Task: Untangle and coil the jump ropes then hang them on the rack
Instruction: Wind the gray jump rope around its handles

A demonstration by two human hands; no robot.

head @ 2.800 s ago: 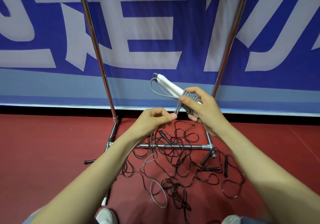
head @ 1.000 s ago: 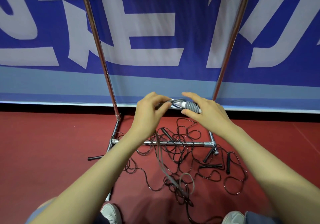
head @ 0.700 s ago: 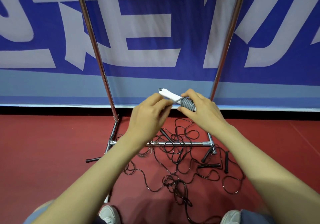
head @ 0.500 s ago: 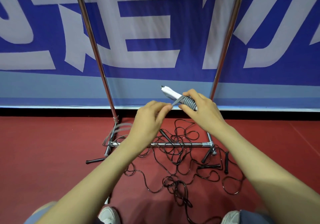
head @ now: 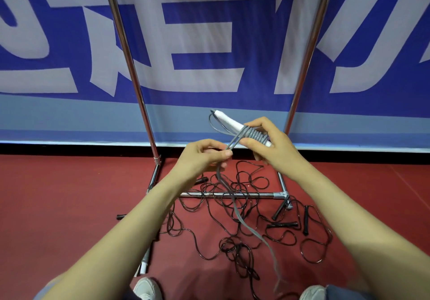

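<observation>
Between the rack's two chrome uprights, both hands work a grey jump rope wound round its white handles.

Right hand (head: 271, 147) is closed around the white handles (head: 229, 122), thumb and fingers pinching the grey coils wrapped tightly about them; the handles tilt up and to the left. Left hand (head: 204, 158) is closed too, pinching the grey rope (head: 235, 209) just below the coils, and the loose length hangs down from it toward the floor, blurred near its lower end. Below, black jump ropes (head: 235, 227) lie tangled on the red floor (head: 58, 206), draped over the rack (head: 232, 194) base bar. A blue and white banner (head: 197, 44) stands behind.
</observation>
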